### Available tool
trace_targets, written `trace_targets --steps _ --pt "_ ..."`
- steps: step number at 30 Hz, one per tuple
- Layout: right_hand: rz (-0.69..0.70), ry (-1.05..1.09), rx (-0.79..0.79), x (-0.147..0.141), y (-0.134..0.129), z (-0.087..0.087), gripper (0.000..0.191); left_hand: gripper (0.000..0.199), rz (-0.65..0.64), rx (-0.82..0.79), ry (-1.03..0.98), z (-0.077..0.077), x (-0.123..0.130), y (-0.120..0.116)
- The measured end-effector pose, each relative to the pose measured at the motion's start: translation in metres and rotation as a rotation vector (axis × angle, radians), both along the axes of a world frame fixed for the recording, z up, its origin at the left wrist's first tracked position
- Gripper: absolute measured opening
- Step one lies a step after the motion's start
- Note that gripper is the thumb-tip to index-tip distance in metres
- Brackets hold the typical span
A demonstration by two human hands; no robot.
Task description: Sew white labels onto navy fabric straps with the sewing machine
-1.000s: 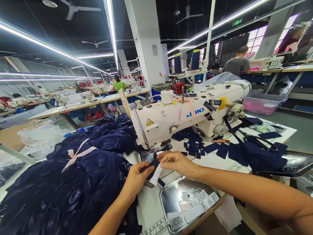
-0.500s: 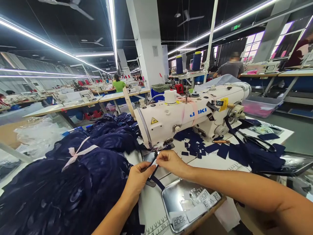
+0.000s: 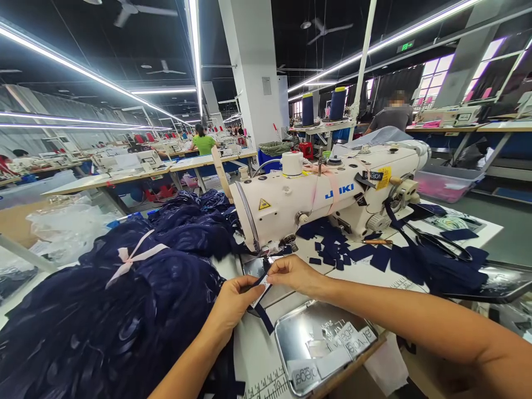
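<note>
In front of the white sewing machine's head [image 3: 266,213], my left hand [image 3: 233,299] pinches a small white label [image 3: 258,290] together with a dark navy strip [image 3: 264,318]. My right hand [image 3: 293,274] has its thumb and forefinger closed on the upper end of the same label and strip, close to the needle area. The strip's tail hangs below my fingers. A metal tray [image 3: 286,338] with loose white labels [image 3: 332,354] lies below my right forearm. The needle itself is too small to make out.
Navy garments [image 3: 166,299] are heaped on the left. Navy fabric pieces [image 3: 332,246], an awl [image 3: 376,241] and black scissors [image 3: 446,244] lie on the right of the table [image 3: 492,226]. People sit at machines farther back.
The white label between my hands shows more of its face now. The strip's tail has swung slightly left and down. The view has shifted a little.
</note>
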State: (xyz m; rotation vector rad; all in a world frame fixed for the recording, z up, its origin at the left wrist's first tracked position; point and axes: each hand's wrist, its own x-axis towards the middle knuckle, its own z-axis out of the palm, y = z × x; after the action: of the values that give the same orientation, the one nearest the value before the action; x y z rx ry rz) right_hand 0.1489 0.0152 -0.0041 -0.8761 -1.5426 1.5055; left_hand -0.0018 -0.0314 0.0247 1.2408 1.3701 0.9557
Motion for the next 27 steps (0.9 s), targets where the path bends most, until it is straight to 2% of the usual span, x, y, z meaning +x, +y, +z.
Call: trace_targets --steps 10,14,17,19,20,22,23,25,27 --pt "-0.031 -0.001 -0.07 0.002 -0.007 0.008 0.011 0.03 -0.024 0.023 0.132 0.003 0.003 0.004" --pt "-0.022 -0.023 -0.058 0.003 -0.01 0.004 0.011 0.031 -0.075 0.05 0.2 0.002 0.002 0.007" --pt "0.074 -0.125 0.067 0.013 -0.003 0.001 0.007 0.032 -0.153 0.045 0.275 0.0 -0.004 0.011" --pt "0.106 -0.341 0.262 0.026 0.009 0.003 0.008 0.032 -0.205 0.053 0.346 0.0 -0.009 0.015" --pt "0.075 -0.506 0.385 0.033 0.017 0.005 0.01 0.03 -0.227 0.081 0.393 0.0 -0.01 0.016" --pt "-0.082 -0.88 0.609 0.049 0.037 0.011 0.017 0.022 -0.263 0.225 0.549 0.001 -0.008 0.018" --pt "-0.191 -1.037 0.679 0.055 0.047 0.014 0.02 0.019 -0.27 0.348 0.669 0.002 -0.005 0.019" --pt "-0.296 -1.164 0.712 0.062 0.066 0.017 0.025 0.02 -0.252 0.673 0.975 -0.001 0.004 0.022" --pt "-0.33 -1.208 0.703 0.062 0.081 0.017 0.026 0.028 -0.235 1.023 1.264 -0.007 0.014 0.028"
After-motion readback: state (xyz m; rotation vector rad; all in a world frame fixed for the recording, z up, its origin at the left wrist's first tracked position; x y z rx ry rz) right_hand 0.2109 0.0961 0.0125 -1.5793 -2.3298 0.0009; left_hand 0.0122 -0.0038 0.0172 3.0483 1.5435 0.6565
